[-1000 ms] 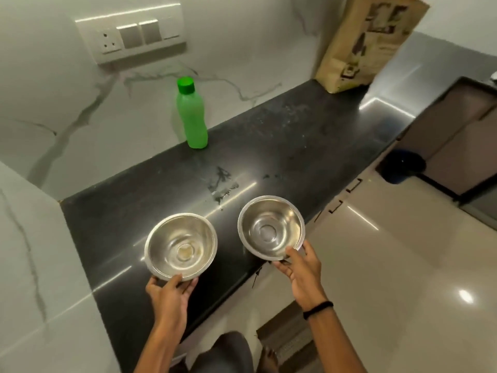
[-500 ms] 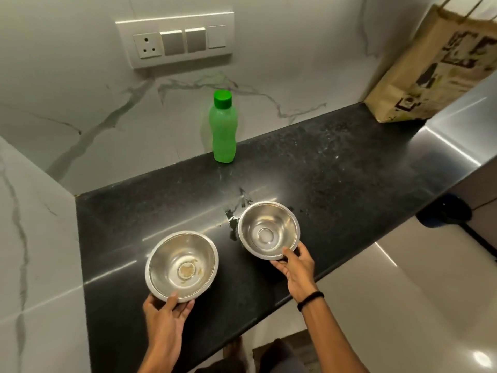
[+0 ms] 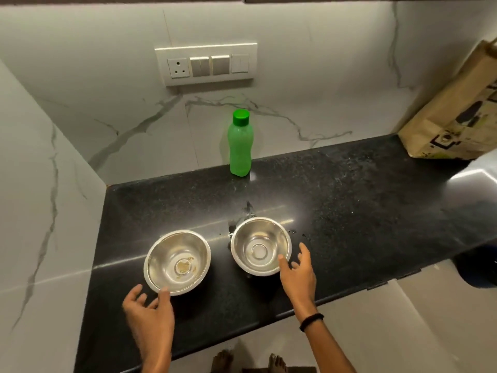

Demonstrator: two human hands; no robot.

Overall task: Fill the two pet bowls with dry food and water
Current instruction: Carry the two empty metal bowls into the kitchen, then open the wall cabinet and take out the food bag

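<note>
Two steel bowls stand side by side on the black counter. The left bowl has a few crumbs at its bottom; the right bowl looks bare inside. My left hand is just below the left bowl with fingers spread, thumb tip at its rim. My right hand hovers at the right bowl's near rim, fingers apart, holding nothing. A green bottle with a green cap stands upright at the back against the wall. A brown paper bag leans at the far right.
Marble walls close the counter at the back and left. A switch panel is above the bottle. A small wet smear lies behind the right bowl. A steel surface adjoins the counter on the right.
Both bowls were in my hands and moving onto the counter; now they rest on it and both hands have let go, fingers spread. The view has swung to face the wall.
</note>
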